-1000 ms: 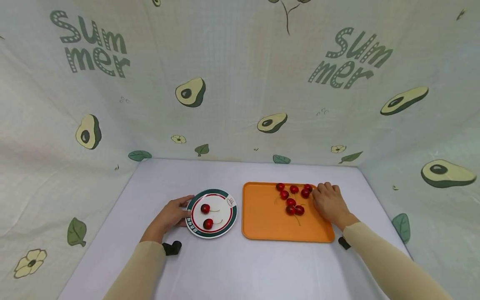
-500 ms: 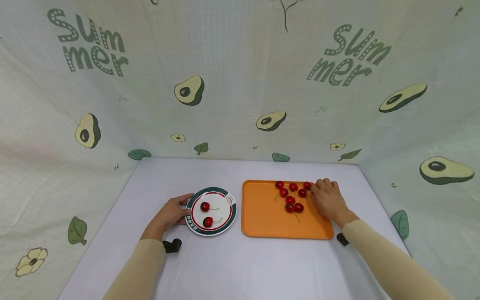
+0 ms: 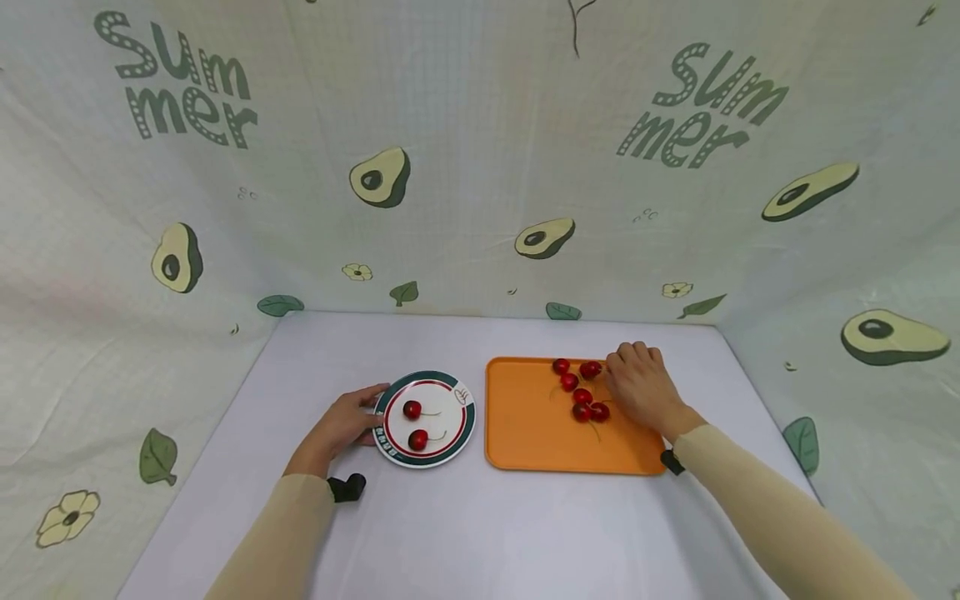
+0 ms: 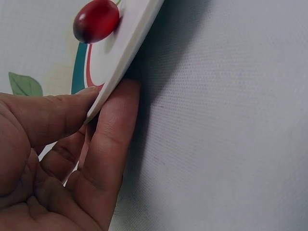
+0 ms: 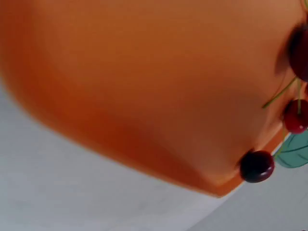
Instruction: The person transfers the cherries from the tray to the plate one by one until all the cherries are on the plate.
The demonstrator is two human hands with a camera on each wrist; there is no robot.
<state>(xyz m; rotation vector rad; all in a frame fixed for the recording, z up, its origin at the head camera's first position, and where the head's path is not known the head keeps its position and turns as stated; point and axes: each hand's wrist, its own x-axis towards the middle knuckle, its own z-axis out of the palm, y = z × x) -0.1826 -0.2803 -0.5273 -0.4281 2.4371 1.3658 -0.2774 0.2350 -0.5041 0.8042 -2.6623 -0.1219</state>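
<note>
In the head view, my left hand (image 3: 347, 425) holds the left edge of a white plate (image 3: 450, 425) with a green and red rim. The left wrist view shows the thumb above that rim and fingers beneath it, pinching it. Two stemmed cherries lie on the plate, an upper cherry (image 3: 412, 409) and a lower cherry (image 3: 418, 440). Over the far right part of an orange tray (image 3: 525, 433) is my right hand (image 3: 642, 385), fingertips hidden. Just left of it lies a cherry (image 3: 590, 369). The right wrist view shows tray and cherries (image 5: 257, 166), but no fingers.
Several more cherries (image 3: 582, 397) cluster on the tray's upper right part. Plate and tray stand side by side on a white table (image 3: 450, 533), a narrow gap between them. A cloth (image 3: 465, 167) printed with avocados hangs behind and at both sides.
My right hand has moved left over the tray, covering two cherries seen earlier near its fingers. The left hand keeps its hold on the plate. The head view has shifted slightly.
</note>
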